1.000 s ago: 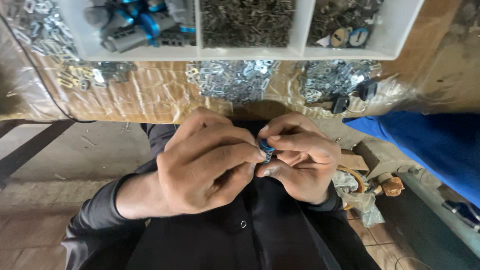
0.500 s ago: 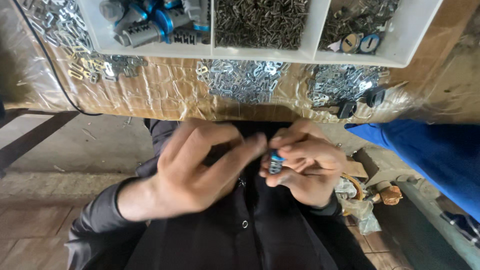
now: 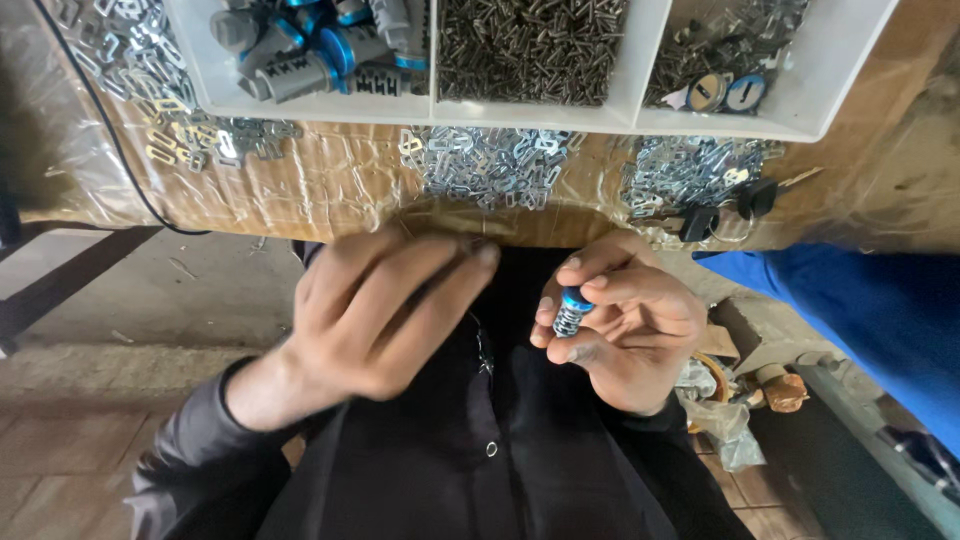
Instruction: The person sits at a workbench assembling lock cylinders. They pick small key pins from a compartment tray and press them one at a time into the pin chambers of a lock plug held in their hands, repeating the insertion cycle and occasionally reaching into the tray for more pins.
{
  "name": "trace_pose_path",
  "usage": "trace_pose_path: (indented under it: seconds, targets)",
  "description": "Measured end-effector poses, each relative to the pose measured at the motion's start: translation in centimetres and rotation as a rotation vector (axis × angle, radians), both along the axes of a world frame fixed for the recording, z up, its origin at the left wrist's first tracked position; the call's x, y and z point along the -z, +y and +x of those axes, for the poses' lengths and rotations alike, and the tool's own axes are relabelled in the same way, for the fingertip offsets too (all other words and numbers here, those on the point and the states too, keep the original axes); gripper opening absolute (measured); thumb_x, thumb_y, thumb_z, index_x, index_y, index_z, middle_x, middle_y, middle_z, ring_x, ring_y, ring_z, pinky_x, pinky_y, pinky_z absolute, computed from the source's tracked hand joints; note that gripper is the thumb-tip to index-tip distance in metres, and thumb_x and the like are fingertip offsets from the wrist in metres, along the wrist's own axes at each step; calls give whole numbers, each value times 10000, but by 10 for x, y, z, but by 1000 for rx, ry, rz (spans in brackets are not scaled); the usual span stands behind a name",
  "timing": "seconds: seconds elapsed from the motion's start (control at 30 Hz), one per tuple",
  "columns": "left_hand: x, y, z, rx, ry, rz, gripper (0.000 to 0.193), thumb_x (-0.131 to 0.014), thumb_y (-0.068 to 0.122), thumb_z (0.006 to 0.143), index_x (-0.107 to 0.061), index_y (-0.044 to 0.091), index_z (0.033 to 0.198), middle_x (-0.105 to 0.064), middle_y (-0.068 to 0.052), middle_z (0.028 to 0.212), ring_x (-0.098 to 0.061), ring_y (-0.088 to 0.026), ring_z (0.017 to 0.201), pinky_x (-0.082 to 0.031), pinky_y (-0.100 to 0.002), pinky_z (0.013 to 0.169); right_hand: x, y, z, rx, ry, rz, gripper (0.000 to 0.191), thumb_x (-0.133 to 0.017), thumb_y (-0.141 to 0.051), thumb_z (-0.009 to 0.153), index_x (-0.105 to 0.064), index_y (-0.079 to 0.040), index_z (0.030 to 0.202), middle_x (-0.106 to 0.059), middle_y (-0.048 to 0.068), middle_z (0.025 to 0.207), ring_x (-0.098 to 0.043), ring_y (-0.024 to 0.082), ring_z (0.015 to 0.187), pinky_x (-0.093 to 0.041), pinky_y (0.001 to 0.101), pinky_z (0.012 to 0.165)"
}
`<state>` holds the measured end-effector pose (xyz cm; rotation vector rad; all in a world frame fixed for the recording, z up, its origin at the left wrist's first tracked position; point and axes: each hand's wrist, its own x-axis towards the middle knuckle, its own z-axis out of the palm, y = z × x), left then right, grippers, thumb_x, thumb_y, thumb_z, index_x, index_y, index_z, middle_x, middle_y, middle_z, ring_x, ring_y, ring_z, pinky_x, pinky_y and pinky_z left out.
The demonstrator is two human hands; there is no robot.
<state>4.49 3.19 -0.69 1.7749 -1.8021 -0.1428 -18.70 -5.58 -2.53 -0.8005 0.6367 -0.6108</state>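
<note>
Blue-capped cylinder (image 3: 571, 312) pinched upright in right hand (image 3: 625, 325); left hand (image 3: 385, 310) spread, empty, blurred; advise firm grip, cap kept visible.

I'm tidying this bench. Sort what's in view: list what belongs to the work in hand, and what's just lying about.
In hand:
right hand holding a small blue-capped cylinder
left hand, empty, reaching toward the bench
white tray with cylinders, screws, small parts
metal clips along the bench edge

Lying about:
black cable
keys
blue sleeve
</note>
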Motion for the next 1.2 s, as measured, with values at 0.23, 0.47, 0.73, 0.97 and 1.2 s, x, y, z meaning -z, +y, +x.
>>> trace_pose_path:
  seconds: [0.23, 0.47, 0.73, 0.97, 1.2]
  targets:
    - [-20, -9, 14, -75, 150, 80, 253, -879, 8, 803, -787, 52, 1035, -679, -82, 1016, -617, -264, 911, -543, -358, 755, 1, -3, -3, -31, -12, -17, 428, -834, 56, 901, -666, -11, 1289, -618, 176, 1241, -720, 235, 966, -689, 337, 783]
    - [-24, -1, -5, 44, 253, 72, 315, -838, -53, 738, -764, 9, 1038, -717, -47, 937, -658, -206, 854, -552, -342, 722, 0, -1, -1, -59, -3, -23, 479, -838, 89, 894, -634, 1, 1319, -612, 191, 1240, -733, 240, 970, -704, 348, 769]
    - [-31, -28, -23, 87, 690, 154, 234, -897, 4, 783, -747, 64, 954, -724, -56, 1000, -667, -209, 865, -564, -341, 767, 2, -5, -15, -59, 49, -57, 394, -840, 63, 899, -666, 45, 1252, -616, 215, 1280, -702, 203, 1064, -639, 273, 877]
    - [-24, -17, -10, 236, 406, 50, 304, -879, 53, 737, -767, 35, 1018, -690, -97, 1016, -629, -246, 877, -558, -341, 747, -4, -6, -13, -155, 187, -162, 318, -816, -14, 929, -711, 43, 1224, -646, 207, 1243, -744, 180, 1010, -651, 229, 826]
    - [-28, -7, -1, 63, 902, 386, 316, -885, 37, 774, -775, 138, 1053, -648, 4, 961, -621, -134, 816, -530, -285, 681, 10, -3, 6, -326, -60, -194, 343, -862, 11, 888, -722, 39, 1200, -664, 173, 1169, -739, 194, 941, -629, 230, 799]
